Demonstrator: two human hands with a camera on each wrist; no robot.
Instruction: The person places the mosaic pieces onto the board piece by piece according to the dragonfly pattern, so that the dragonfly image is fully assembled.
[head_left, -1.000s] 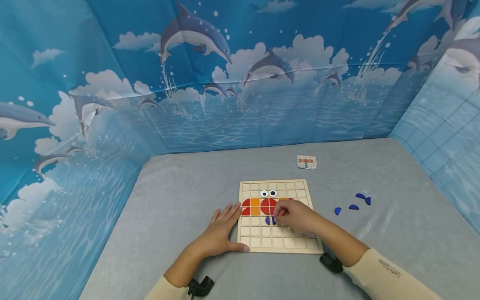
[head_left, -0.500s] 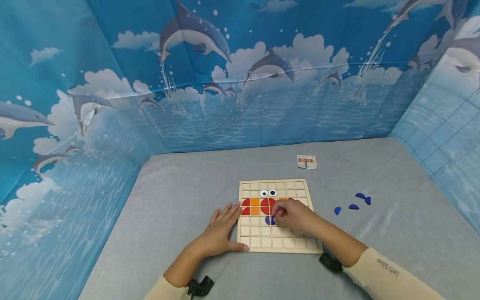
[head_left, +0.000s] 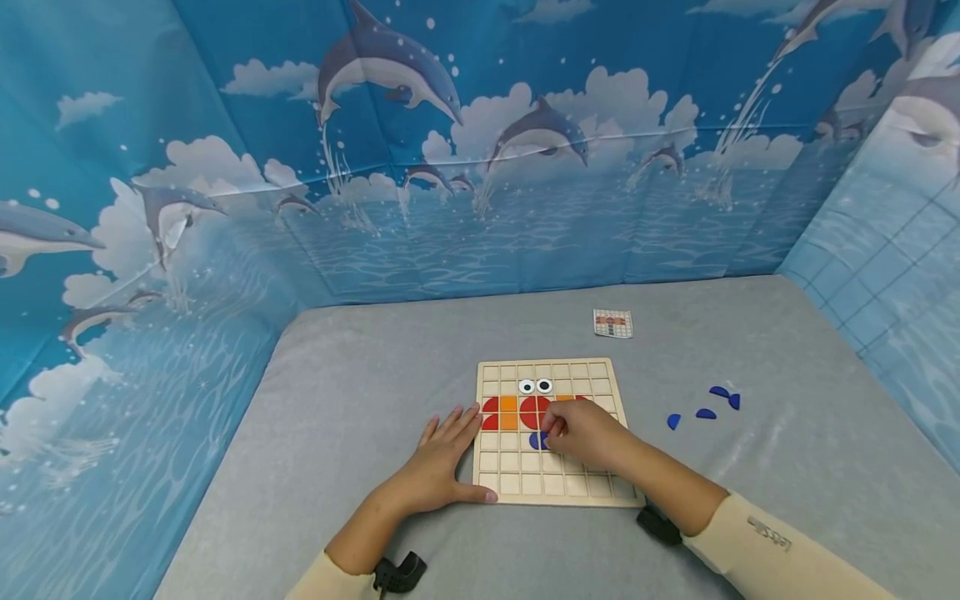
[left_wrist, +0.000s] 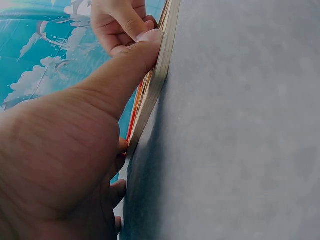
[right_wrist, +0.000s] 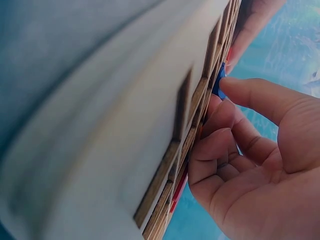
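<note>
A wooden grid board (head_left: 531,484) lies on the grey cloth. My left hand (head_left: 438,468) rests along its left side with the fingers spread, and the thumb (left_wrist: 137,50) presses the front edge. Over the middle of the board, my right hand (head_left: 587,433) pinches a small blue rounded tile (right_wrist: 219,82) between thumb and index finger, at the grid surface. Beside it a blue half-round tile (head_left: 534,440) sits in a cell. Above are red round tiles (head_left: 528,405), orange tiles (head_left: 509,404) and two eye tiles (head_left: 527,387). The right hand hides part of the board's right side.
Several loose blue tiles (head_left: 705,413) lie on the cloth right of the board. A small pattern card (head_left: 612,323) lies behind the board. A dolphin-printed curtain (head_left: 480,242) stands along the back and sides of the table.
Both hands stay in nearly the same places. The right fingers shift very slightly at the blue tile; the board and loose tiles look unmoved.
</note>
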